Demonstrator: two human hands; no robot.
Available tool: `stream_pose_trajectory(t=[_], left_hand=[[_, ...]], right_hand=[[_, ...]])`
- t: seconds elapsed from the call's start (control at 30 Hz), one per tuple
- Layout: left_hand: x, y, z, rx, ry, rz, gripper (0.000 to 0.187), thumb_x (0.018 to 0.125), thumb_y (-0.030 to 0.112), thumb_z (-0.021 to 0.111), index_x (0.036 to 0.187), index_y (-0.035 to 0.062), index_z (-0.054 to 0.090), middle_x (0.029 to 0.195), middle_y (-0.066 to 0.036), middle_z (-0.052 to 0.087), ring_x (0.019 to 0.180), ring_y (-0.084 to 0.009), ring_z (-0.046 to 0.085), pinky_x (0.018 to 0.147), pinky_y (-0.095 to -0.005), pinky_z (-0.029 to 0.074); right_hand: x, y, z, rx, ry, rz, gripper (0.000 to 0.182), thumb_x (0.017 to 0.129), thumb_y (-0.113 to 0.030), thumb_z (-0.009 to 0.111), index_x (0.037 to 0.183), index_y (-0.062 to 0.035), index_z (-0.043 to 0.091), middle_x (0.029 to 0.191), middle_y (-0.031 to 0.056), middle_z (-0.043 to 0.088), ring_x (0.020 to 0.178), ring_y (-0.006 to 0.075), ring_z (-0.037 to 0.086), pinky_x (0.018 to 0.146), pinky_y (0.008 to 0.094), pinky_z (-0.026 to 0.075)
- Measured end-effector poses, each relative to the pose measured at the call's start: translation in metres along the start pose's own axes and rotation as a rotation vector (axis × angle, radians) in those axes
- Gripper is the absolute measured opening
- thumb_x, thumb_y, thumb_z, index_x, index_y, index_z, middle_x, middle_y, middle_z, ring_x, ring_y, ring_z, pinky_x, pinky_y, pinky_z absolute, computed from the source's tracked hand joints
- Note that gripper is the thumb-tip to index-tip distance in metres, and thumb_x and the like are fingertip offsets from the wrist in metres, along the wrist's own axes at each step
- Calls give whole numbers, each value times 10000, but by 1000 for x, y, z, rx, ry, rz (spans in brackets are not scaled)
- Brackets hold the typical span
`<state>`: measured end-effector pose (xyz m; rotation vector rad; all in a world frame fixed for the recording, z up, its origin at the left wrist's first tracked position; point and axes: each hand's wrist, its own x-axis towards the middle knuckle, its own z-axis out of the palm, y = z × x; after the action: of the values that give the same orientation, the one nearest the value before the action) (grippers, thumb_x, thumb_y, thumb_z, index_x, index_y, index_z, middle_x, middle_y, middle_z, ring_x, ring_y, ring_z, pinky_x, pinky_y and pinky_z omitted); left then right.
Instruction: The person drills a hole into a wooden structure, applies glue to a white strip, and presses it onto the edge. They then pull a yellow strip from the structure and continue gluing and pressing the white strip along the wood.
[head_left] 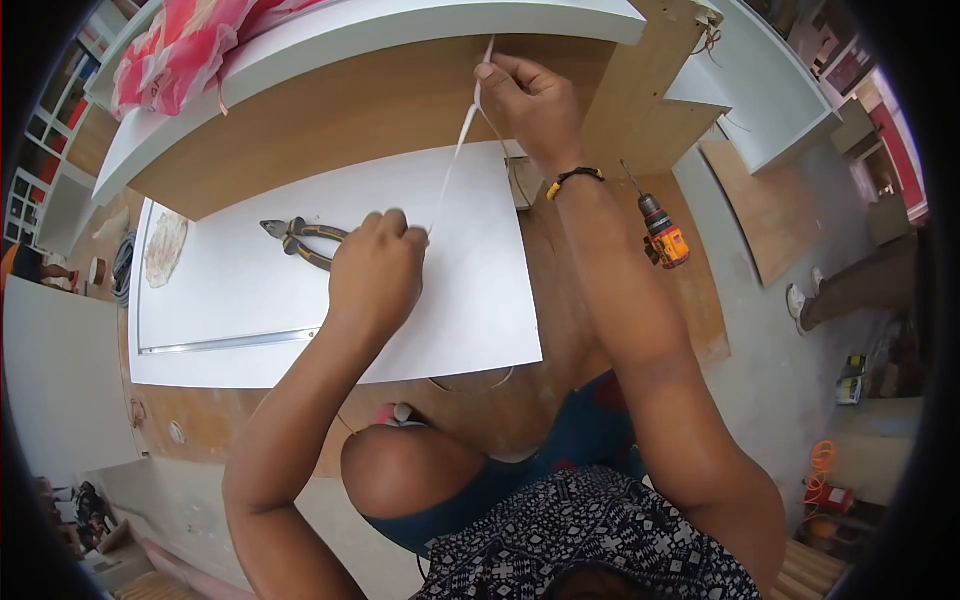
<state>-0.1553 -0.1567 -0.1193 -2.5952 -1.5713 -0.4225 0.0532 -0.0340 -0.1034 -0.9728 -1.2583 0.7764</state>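
Observation:
A thin white strip [461, 142] runs slantwise between my two hands above a white panel [470, 300]. Its upper part is pinched between the thumb and fingers of my right hand [537, 107], just under the edge of a white-edged shelf [400, 30]. My left hand [378, 268] is closed at the strip's lower end, with its fingertips turned away from view. Pliers with black and yellow handles [318, 233] lie on the panel beside my left hand. A thin brown wire or cord [497, 132] hangs below my right hand.
An orange and black drill [664, 232] lies on the brown board [705, 310] at the right. Pink and white plastic [178, 55] rests on the shelf. A crumpled pale piece [165, 248] lies at the panel's left. Another person's leg and shoe [797, 308] show at far right.

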Motion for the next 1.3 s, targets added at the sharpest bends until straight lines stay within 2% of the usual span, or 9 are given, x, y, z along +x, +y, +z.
stream_pose_trajectory(t=[0.27, 0.57, 0.73, 0.8, 0.83, 0.93, 1.07, 1.13, 1.3], left_hand=[[-76, 35, -25, 48, -285, 346, 167, 791, 136, 614, 918, 45, 675, 961, -83, 587, 911, -235, 617, 717, -352, 525], [-103, 81, -3, -274, -805, 768, 262, 844, 225, 654, 956, 5, 742, 1001, -151, 690, 946, -303, 687, 791, -381, 554], [-31, 51, -90, -226, -703, 397, 530, 809, 518, 767, 925, 2, 742, 931, -152, 703, 909, -332, 694, 757, -430, 554], [-9, 26, -84, -416, -322, -2, 446, 778, 396, 844, 918, -9, 717, 906, -144, 691, 802, -299, 677, 705, -375, 536], [6, 9, -57, -551, -109, -33, 434, 807, 327, 840, 1016, -17, 677, 912, -132, 680, 820, -250, 666, 737, -347, 531], [28, -1, 1, -1379, -254, -219, 585, 914, 217, 726, 1359, 26, 396, 1313, -115, 561, 1144, -212, 568, 976, -367, 474], [39, 25, 45, -1776, -57, -219, 478, 948, 138, 611, 1370, 84, 392, 1300, -106, 549, 1185, -160, 505, 1071, -363, 366], [37, 34, 47, -1799, -40, -236, 486, 958, 162, 647, 1347, 34, 384, 1317, -128, 549, 1215, -198, 521, 1087, -381, 400], [28, 54, 24, -1689, -159, -291, 259, 1001, 145, 647, 1173, 4, 516, 1080, -118, 665, 1047, -175, 642, 967, -336, 513]], right_hand=[[-24, -5, -2, -227, -195, 196, 377, 933, -355, 727, 1089, -13, 759, 809, 12, 711, 746, 76, 635, 665, 250, 503], [-63, -6, -21, -146, -329, 352, 363, 998, -372, 655, 1066, -29, 754, 876, 23, 712, 821, 123, 650, 778, 282, 523], [-82, 9, -35, 52, -484, 405, 363, 1032, -351, 606, 1109, -20, 733, 859, 25, 708, 817, 136, 664, 798, 291, 540], [-87, 7, -35, 121, -535, 459, 385, 1061, -339, 543, 1168, -8, 707, 887, 29, 710, 873, 133, 661, 832, 297, 527], [-90, 3, -36, 160, -538, 454, 397, 1066, -343, 527, 1179, -5, 702, 900, 30, 710, 899, 133, 655, 855, 302, 517], [-100, -14, -34, 238, -531, 460, 464, 1080, -378, 472, 1205, 13, 689, 1006, 48, 705, 1014, 134, 623, 970, 320, 463], [-104, -15, -30, 65, -423, 253, 470, 1064, -427, 502, 1213, -28, 701, 1053, 56, 685, 986, 128, 607, 950, 310, 458], [-105, -3, -30, -138, -326, 36, 469, 1057, -467, 508, 1206, -77, 723, 1010, 47, 668, 940, 129, 590, 878, 290, 477], [-103, -22, -34, 119, -444, 326, 568, 1047, -524, 503, 1285, -35, 664, 930, 18, 655, 823, 93, 582, 680, 250, 497]])
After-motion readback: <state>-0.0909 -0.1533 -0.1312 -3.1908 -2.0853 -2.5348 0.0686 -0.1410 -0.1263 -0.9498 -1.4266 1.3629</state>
